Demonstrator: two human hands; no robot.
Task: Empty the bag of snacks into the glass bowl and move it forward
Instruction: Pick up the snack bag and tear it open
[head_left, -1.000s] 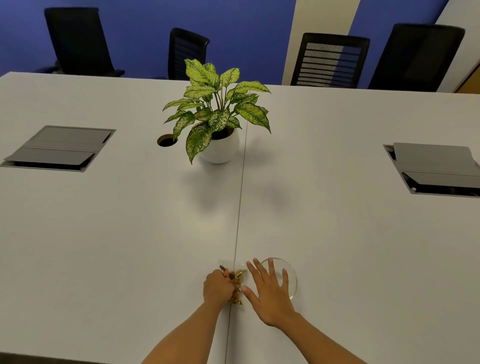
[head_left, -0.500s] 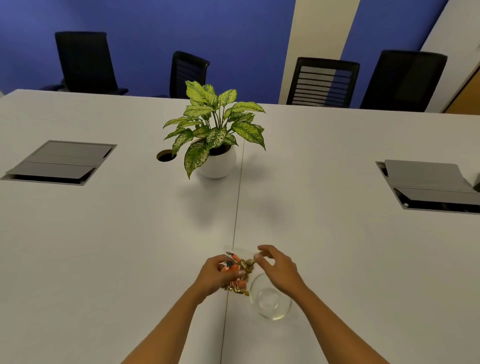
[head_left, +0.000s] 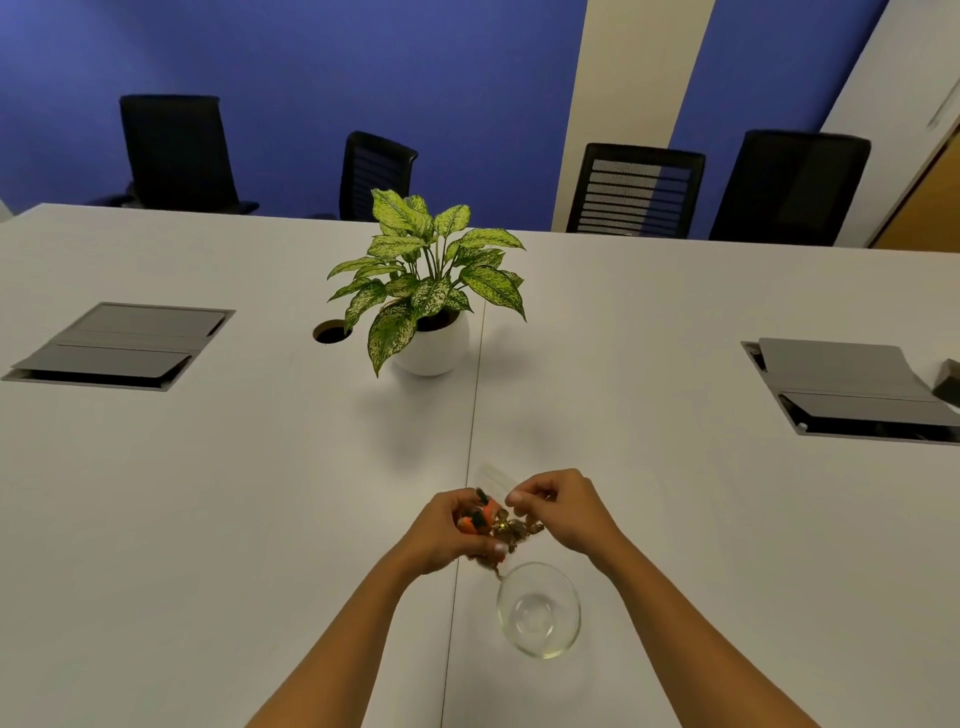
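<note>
A clear bag of snacks (head_left: 501, 522), with orange, dark and golden wrapped pieces inside, is held above the white table (head_left: 208, 519). My left hand (head_left: 447, 535) grips the filled part of the bag. My right hand (head_left: 563, 506) pinches its clear top edge with fingertips. The empty glass bowl (head_left: 538, 610) stands on the table just below and slightly right of the bag, close to me. Neither hand touches the bowl.
A potted plant in a white pot (head_left: 428, 312) stands ahead on the table's middle seam. A round cable hole (head_left: 331, 331) lies left of it. Grey hatch lids sit at the left (head_left: 122, 345) and right (head_left: 852, 387). Black chairs (head_left: 634, 189) line the far edge.
Both hands have lifted the bag off the table and hold it above the bowl. My right hand went from lying flat over the bowl to pinching the bag's top.
</note>
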